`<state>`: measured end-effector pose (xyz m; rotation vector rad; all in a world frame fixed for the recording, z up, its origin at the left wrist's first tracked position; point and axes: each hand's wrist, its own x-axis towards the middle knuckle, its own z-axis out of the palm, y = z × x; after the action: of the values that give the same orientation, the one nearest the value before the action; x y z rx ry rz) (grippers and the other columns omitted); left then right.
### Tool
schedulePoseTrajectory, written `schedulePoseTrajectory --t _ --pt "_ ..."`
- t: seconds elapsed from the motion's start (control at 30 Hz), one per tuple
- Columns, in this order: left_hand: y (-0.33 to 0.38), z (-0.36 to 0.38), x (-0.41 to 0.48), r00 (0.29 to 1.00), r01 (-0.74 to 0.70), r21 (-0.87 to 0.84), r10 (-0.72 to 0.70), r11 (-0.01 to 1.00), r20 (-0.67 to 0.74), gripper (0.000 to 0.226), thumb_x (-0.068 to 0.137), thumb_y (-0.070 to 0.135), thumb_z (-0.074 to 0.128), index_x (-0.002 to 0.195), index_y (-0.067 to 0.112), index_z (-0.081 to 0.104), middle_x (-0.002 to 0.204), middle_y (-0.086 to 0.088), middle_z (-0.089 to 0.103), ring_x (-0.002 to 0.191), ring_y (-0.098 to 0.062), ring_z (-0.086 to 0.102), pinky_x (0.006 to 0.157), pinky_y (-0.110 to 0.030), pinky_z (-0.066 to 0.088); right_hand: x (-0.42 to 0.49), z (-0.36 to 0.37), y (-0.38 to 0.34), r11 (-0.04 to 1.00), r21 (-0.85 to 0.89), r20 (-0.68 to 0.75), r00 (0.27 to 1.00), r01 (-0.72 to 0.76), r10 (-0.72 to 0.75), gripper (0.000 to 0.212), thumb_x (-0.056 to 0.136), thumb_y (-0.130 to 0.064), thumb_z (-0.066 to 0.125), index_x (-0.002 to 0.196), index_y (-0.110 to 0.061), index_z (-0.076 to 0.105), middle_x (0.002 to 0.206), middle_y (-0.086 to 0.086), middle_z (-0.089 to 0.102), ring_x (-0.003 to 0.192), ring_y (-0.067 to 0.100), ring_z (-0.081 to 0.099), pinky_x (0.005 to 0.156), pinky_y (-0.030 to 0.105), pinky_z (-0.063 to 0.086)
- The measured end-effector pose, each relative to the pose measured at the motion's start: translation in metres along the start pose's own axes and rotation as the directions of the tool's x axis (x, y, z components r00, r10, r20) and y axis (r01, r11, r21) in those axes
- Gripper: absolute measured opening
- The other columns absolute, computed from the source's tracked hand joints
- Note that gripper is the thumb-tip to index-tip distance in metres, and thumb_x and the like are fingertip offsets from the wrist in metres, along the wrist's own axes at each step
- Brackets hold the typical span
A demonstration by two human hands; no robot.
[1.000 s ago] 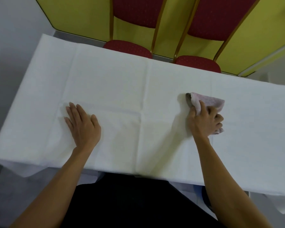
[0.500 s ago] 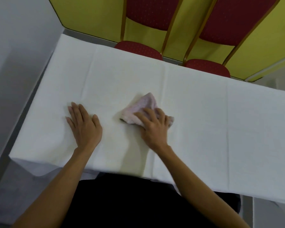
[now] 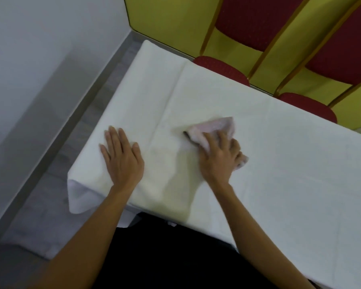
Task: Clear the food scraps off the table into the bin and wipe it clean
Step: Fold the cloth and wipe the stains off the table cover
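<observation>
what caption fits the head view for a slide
Right hand wipes the white table with a pink cloth; left hand lies flat.

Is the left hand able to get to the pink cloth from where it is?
Probably yes. The left hand lies flat on the table, with only bare tablecloth between it and the cloth. But the right hand covers the cloth's near part.
</observation>
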<state>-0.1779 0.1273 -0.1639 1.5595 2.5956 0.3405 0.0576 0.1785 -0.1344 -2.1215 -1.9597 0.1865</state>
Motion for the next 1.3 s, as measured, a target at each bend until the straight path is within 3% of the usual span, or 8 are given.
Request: schedulePoseTrajectory --t 0.13,0.23,0.53,0.67,0.83,1.0,1.13,1.3 --pt "-0.016 -0.002 -0.003 0.998 -0.051 0.045 0.052 0.998 -0.029 0.058 0.106 0.035 0.028 0.155 0.004 0.023 0.164 -0.018 0.016 0.153 -0.030 0.010 0.123 -0.049 0.010 -0.034 0.009 -0.069 0.924 0.030 0.083 0.921 0.380 -0.381 0.034 0.085 -0.043 0.059 0.119 -0.042 0.065 0.140 -0.002 0.055 0.121 0.040 0.045 0.093 0.048 0.032" --pt "-0.024 -0.005 -0.004 0.996 -0.075 0.063 0.078 0.995 -0.040 0.058 0.106 0.034 0.028 0.156 0.005 0.023 0.164 -0.016 0.017 0.153 -0.028 0.012 0.123 -0.048 0.013 -0.019 0.016 -0.063 0.873 0.028 0.119 0.866 0.486 -0.486 0.044 0.079 -0.035 0.061 0.123 -0.043 0.064 0.141 -0.002 0.055 0.125 0.042 0.042 0.093 0.049 0.032" --pt "-0.023 -0.008 -0.004 0.998 -0.057 0.003 0.057 0.998 -0.020 0.059 0.104 0.035 0.025 0.156 0.007 0.021 0.165 -0.012 0.014 0.154 -0.025 0.009 0.124 -0.048 0.010 0.123 0.021 -0.054 0.995 -0.099 0.117 0.993 -0.009 0.020 0.044 0.094 -0.051 0.042 0.137 -0.044 0.049 0.153 0.001 0.037 0.133 0.041 0.032 0.104 0.054 0.025" --pt "-0.021 -0.008 -0.004 0.998 -0.055 0.002 0.055 0.998 -0.031 0.060 0.104 0.034 0.027 0.156 0.006 0.021 0.165 -0.013 0.015 0.154 -0.026 0.009 0.123 -0.049 0.011 0.062 0.028 -0.097 0.965 -0.073 0.117 0.963 0.253 -0.244 0.051 0.081 -0.041 0.057 0.131 -0.042 0.057 0.148 0.002 0.047 0.122 0.043 0.042 0.096 0.051 0.032" --pt "-0.023 -0.008 -0.006 0.996 -0.070 0.024 0.071 0.997 -0.050 0.058 0.104 0.032 0.024 0.155 0.005 0.023 0.164 -0.015 0.017 0.153 -0.027 0.012 0.123 -0.049 0.014 0.036 0.036 -0.106 0.781 -0.032 0.193 0.771 0.624 -0.607 0.049 0.083 -0.035 0.062 0.131 -0.044 0.058 0.146 -0.003 0.051 0.121 0.044 0.046 0.092 0.051 0.036" --pt "-0.025 -0.007 -0.004 0.998 -0.060 0.026 0.060 0.998 0.000 0.060 0.103 0.036 0.027 0.156 0.007 0.021 0.164 -0.014 0.017 0.153 -0.027 0.013 0.123 -0.048 0.013 0.157 0.026 -0.064 0.921 -0.141 0.195 0.922 0.364 -0.334 0.045 0.093 -0.036 0.051 0.137 -0.043 0.049 0.150 -0.005 0.046 0.130 0.044 0.038 0.102 0.057 0.031" --pt "-0.026 -0.008 -0.003 0.998 -0.060 0.030 0.059 0.998 0.031 0.061 0.103 0.037 0.026 0.157 0.007 0.018 0.165 -0.014 0.013 0.154 -0.027 0.010 0.124 -0.048 0.011 0.183 0.018 -0.075 0.959 -0.202 0.232 0.961 0.201 -0.152 0.042 0.097 -0.047 0.040 0.138 -0.041 0.045 0.147 0.000 0.042 0.129 0.042 0.035 0.105 0.058 0.029" --pt "-0.024 -0.008 -0.004 0.998 -0.059 0.003 0.059 0.998 0.013 0.062 0.103 0.036 0.026 0.157 0.007 0.020 0.165 -0.014 0.014 0.154 -0.027 0.009 0.124 -0.048 0.011 0.070 0.025 -0.097 0.939 -0.090 0.232 0.924 0.333 -0.306 0.052 0.089 -0.032 0.050 0.139 -0.045 0.049 0.154 -0.004 0.041 0.131 0.044 0.036 0.104 0.055 0.030"
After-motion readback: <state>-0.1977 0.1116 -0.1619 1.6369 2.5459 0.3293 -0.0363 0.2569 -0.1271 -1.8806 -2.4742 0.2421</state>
